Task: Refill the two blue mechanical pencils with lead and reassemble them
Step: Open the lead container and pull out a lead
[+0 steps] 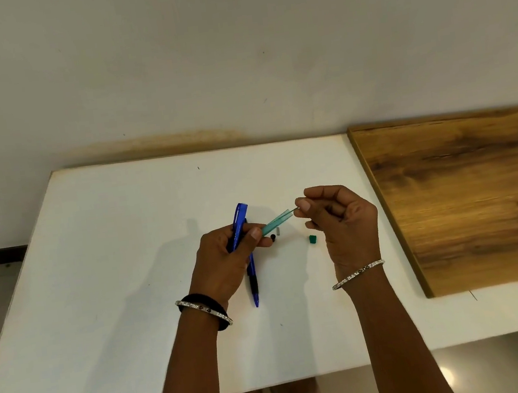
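1. While the left hand (pixel 226 259) curls round a blue plastic mechanical pencil (pixel 239 221) that stands nearly upright, its thumb and forefinger also pinch the lower end of a translucent green plastic lead case (pixel 279 223), which slants up to the right above the table
2. The right hand (pixel 340 219) presses thumb and forefinger together at the case's upper end, on what looks like a thin dark lead (pixel 295 209), too fine to be sure of
3. A second blue mechanical pencil (pixel 254 286) with a black grip lies flat on the white rectangular table (pixel 126 245), partly hidden under the left hand, tip toward the person
4. Between the hands, a small black cap (pixel 273 237) and a small grey piece (pixel 278 231) lie just beside each other on the table, with a small green square cap (pixel 313 239) nearer the right hand
5. A brown wood-grain board (pixel 463 197) lies on the table's right side, well apart from the hands
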